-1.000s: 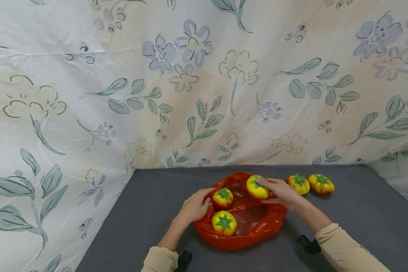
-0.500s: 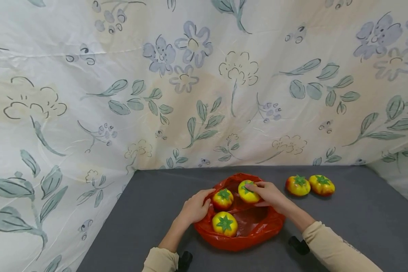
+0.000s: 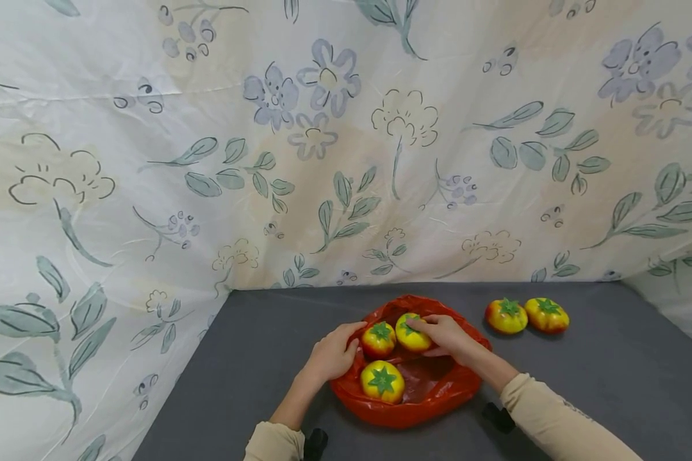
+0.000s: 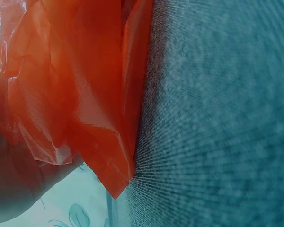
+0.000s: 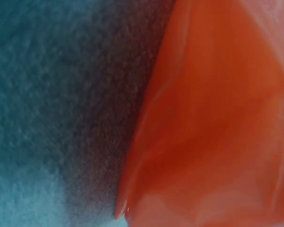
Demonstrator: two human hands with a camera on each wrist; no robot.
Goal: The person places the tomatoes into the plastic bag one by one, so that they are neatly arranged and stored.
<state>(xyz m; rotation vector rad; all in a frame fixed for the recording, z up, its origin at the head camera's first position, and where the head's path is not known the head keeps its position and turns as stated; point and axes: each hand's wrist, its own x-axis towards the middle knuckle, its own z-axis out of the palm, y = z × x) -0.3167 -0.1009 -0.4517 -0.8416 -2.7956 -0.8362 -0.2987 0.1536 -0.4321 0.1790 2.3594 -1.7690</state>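
Floral cloth (image 3: 334, 211) backs a dark table (image 3: 254, 365); there the left hand (image 3: 333, 352) grips the red bag (image 3: 403, 415) by its rim, the right hand (image 3: 448, 337) pinches a yellow fruit (image 3: 411, 338) within its opening. Right sleeve (image 3: 553, 413) markings are unreadably small.

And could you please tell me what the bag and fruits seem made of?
Bag: probably thin plastic film, glossy, since it creases sharply and shines. Fruits: perhaps plastic or coated foam, smooth and shiny, judging by the highlights and similar star-shaped green tops; the pictures leave it open.
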